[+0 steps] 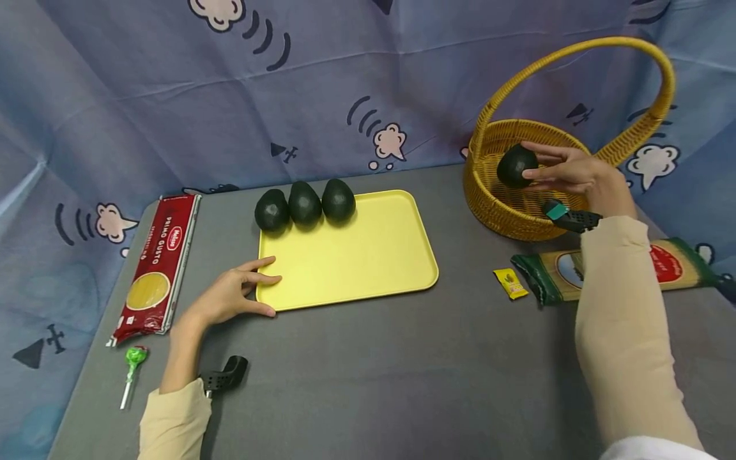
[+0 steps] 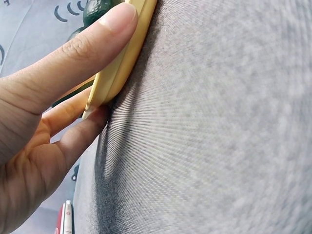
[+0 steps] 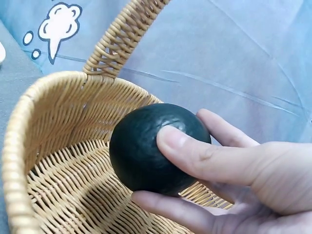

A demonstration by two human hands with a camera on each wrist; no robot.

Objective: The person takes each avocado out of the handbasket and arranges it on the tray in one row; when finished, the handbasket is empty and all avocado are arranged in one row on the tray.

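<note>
My right hand [image 1: 566, 171] holds a dark green avocado [image 1: 517, 167] over the yellow wicker basket [image 1: 496, 216]. In the right wrist view, the thumb lies across the avocado [image 3: 146, 151] with fingers behind and beneath it. At the near left corner of a yellow tray [image 1: 356, 255], my left hand [image 1: 232, 295] grips the rim. The left wrist view shows the thumb [image 2: 97, 41] along the tray's edge and other fingers round the corner. Along the tray's far left side, three more avocados sit in a row: left [image 1: 272, 211], middle [image 1: 305, 204] and right [image 1: 338, 200].
A red pasta packet [image 1: 155, 268] and a green-wrapped lollipop [image 1: 134, 374] lie at the left. Beneath the right forearm is a green and tan packet [image 1: 558, 271], beside a small yellow sachet [image 1: 510, 283]. The basket's tall handle [image 1: 609, 42] arches above it. A patterned cloth [image 1: 322, 96] hangs behind.
</note>
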